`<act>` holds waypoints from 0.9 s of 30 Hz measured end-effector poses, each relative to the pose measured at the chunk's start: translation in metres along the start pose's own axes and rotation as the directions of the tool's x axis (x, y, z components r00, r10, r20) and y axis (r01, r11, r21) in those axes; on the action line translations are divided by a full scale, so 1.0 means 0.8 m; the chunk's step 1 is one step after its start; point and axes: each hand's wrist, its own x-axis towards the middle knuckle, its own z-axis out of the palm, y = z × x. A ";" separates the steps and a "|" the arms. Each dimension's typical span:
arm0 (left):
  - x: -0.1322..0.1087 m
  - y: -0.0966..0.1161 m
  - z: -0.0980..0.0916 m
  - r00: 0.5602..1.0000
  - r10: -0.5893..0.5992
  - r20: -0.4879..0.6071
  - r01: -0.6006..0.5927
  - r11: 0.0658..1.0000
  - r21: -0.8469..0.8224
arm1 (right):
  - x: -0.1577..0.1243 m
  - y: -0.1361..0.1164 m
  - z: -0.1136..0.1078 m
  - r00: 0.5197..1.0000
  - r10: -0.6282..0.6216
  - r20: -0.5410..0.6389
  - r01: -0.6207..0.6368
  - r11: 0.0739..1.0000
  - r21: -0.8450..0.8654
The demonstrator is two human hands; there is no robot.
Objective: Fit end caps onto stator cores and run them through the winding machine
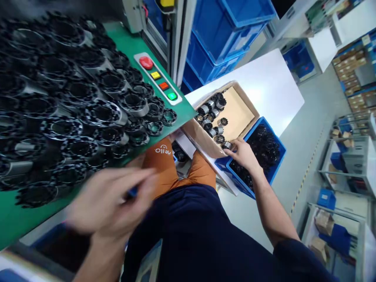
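Observation:
My right hand reaches into the near corner of a cardboard box. Its thumb and fingers are closed on a small stator core, a silvery metal ring with black toothed ends. Several similar stator cores lie in the left part of that box. My left hand is smeared by motion at the front of the green bench top. Its fingers look curled, but I cannot make out whether they hold anything. Close beyond it, many stator cores are crowded across the bench.
A control strip with a red button and lit keys sits by a metal frame. A blue crate of black parts adjoins the cardboard box. Stacked blue crates stand behind the white table. Shelves line the right.

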 end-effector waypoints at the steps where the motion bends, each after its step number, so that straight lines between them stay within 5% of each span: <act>1: 0.012 0.012 0.032 0.990 0.091 0.109 -0.101 0.990 0.097 | -0.001 0.005 0.006 1.000 0.007 -0.016 -0.006 0.999 0.032; 3: 0.042 0.037 0.105 0.891 0.159 0.425 -0.299 0.910 0.287 | -0.003 0.013 0.010 0.997 0.010 -0.070 -0.002 0.993 0.120; 4: 0.058 0.048 0.144 0.820 0.069 0.568 -0.317 0.882 0.349 | -0.005 0.016 0.011 0.995 0.011 -0.102 0.007 0.984 0.177; 8: 0.097 0.069 0.265 0.711 -0.076 0.699 -0.337 0.836 0.434 | -0.020 0.033 0.012 0.980 0.066 -0.187 0.030 0.882 0.470; 10: 0.099 0.068 0.295 0.687 -0.144 0.712 -0.325 0.816 0.478 | -0.029 0.041 0.013 0.975 0.109 -0.193 0.029 0.800 0.600; 13: 0.093 0.068 0.305 0.669 -0.162 0.726 -0.312 0.824 0.472 | -0.045 0.046 0.010 0.969 0.145 -0.200 0.042 0.702 0.711; 17: 0.068 0.072 0.253 0.704 -0.047 0.708 -0.305 0.881 0.362 | -0.069 0.031 -0.009 0.970 0.101 -0.221 0.100 0.660 0.744; 19: 0.044 0.069 0.201 0.779 0.046 0.626 -0.251 0.937 0.243 | -0.081 0.010 -0.021 0.966 0.053 -0.251 0.150 0.676 0.722; 23: -0.016 0.052 0.067 0.979 0.123 0.164 -0.116 0.992 -0.047 | -0.094 -0.066 -0.038 0.930 -0.155 -0.332 0.331 0.743 0.581; 25: -0.041 0.041 -0.001 0.993 0.033 -0.111 -0.027 0.998 0.051 | -0.091 -0.124 -0.039 0.845 -0.413 -0.340 0.529 0.741 0.414; 27: -0.057 0.027 -0.062 0.939 -0.036 -0.342 0.112 0.972 0.205 | -0.084 -0.191 -0.032 0.687 -0.657 -0.312 0.726 0.640 0.252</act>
